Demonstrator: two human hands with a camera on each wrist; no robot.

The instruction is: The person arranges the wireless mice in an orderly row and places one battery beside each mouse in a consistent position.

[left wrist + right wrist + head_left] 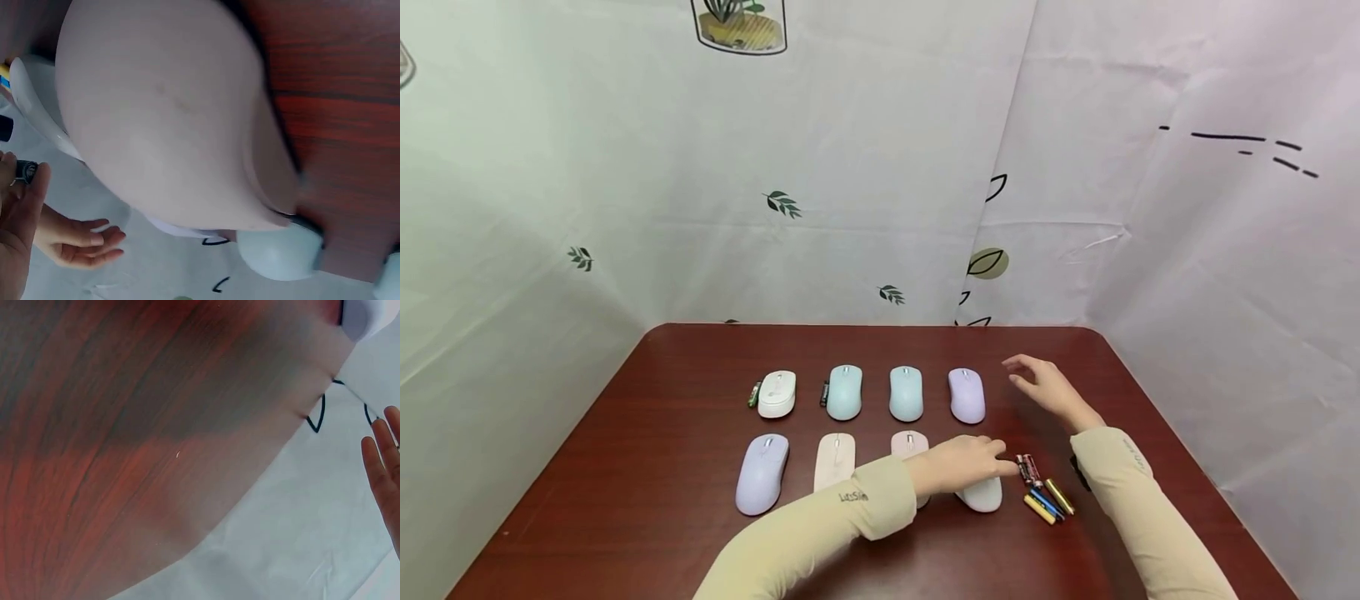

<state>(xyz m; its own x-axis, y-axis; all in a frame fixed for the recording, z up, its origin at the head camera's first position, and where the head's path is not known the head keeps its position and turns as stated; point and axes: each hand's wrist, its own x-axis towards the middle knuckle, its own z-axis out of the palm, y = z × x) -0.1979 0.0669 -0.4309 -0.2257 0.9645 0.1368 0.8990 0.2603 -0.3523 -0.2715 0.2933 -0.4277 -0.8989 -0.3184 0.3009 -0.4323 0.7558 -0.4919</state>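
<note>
My left hand [966, 462] reaches over the front-right white mouse [983, 495], partly hiding it. In the left wrist view a dark battery [26, 170] with a silver end is pinched between its thumb and fingers. Just right of that hand lie dark-red batteries [1030, 469], with a blue battery [1047, 503], a yellow battery [1040, 508] and a gold battery [1060, 497] in front. My right hand [1037, 387] hovers to the right of the purple mouse [967, 396], fingers relaxed and holding nothing; its extended fingers [384, 469] show at the right wrist view's edge.
Behind stand a white mouse [777, 393] with a green battery [754, 394] beside it, and two light blue mice [844, 392], a dark battery left of one. The front row has lavender [763, 473], cream [835, 460] and pink mice [910, 443]. White cloth [850, 167] surrounds the table.
</note>
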